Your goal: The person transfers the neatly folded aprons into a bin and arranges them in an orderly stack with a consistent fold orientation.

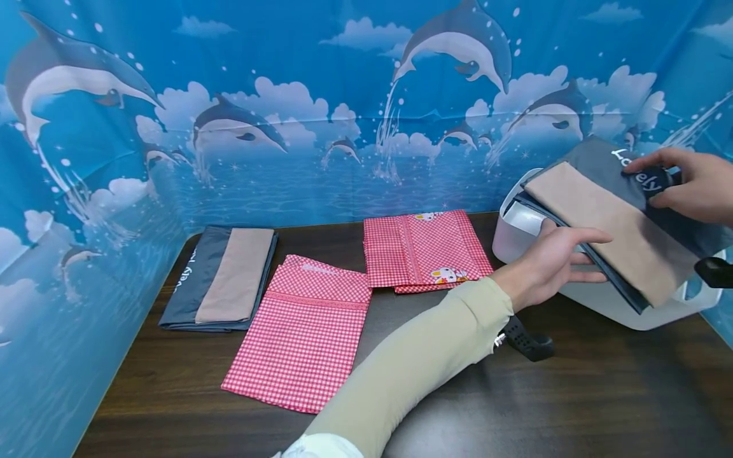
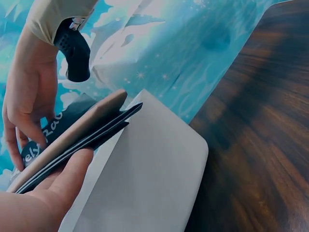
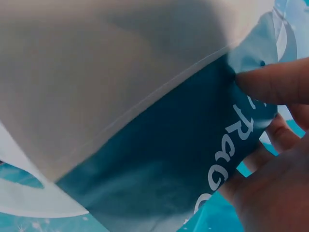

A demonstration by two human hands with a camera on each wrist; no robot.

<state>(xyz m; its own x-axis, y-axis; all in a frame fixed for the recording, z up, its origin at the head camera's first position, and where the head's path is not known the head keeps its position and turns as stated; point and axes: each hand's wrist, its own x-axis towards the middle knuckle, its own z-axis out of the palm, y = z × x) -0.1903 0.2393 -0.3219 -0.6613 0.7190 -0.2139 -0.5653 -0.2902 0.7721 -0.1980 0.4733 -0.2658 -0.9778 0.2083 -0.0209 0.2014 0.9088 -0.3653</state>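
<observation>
A folded grey-and-tan cloth [image 1: 601, 216] with white lettering leans over a white plastic basket [image 1: 641, 318]. My right hand [image 1: 695, 184] pinches its dark lettered part; in the right wrist view the thumb [image 3: 270, 84] lies on the front and the other fingers are behind. At the cloth's lower left edge is my left hand [image 1: 550, 261], its fingers mostly straight and touching the fabric. The left wrist view shows several stacked dark layers along the cloth's edge [image 2: 91, 140], just above the basket's rim. What lies deep in the basket is hidden.
On the dark wooden table [image 1: 458, 407], another folded grey-and-tan cloth [image 1: 220, 280] lies at the left. A red gingham cloth [image 1: 309, 337] lies beside it, and a folded gingham one with rabbit prints [image 1: 426, 251] sits farther back. A dolphin-print sheet [image 1: 321, 76] hangs behind.
</observation>
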